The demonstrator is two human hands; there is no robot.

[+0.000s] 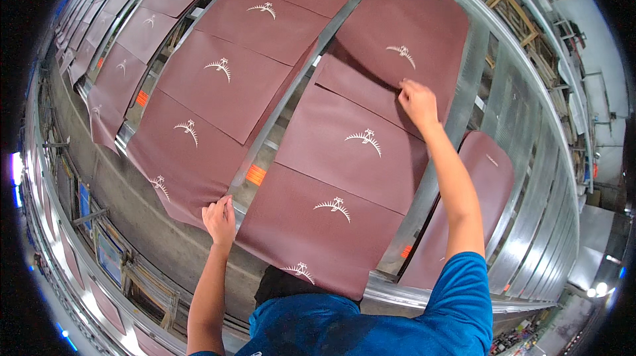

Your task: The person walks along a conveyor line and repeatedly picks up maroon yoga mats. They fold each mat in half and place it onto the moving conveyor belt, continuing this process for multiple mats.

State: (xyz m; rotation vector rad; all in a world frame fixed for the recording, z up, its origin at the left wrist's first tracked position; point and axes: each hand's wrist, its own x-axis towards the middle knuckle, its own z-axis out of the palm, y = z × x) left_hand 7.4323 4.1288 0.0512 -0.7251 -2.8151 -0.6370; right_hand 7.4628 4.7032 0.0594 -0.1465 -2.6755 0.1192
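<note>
Maroon panels with white printed emblems lie in overlapping rows on long metal slats. My right hand [416,103] pinches the lower edge of the top panel [407,18] in the right-centre row, where a dark shadow shows under that edge. Beneath it lie more panels [344,124] of the same kind. My left hand [218,217] has its fingers closed on the lower right edge of a panel [179,170] in the row to the left, beside a gap between rows.
Further rows of panels [136,48] run to the upper left. A rounded maroon panel [464,217] lies on the right among bare metal slats [536,223]. Stacked wooden frames [513,11] stand beyond the rail at top right. Framed racks [112,263] and concrete floor show at lower left.
</note>
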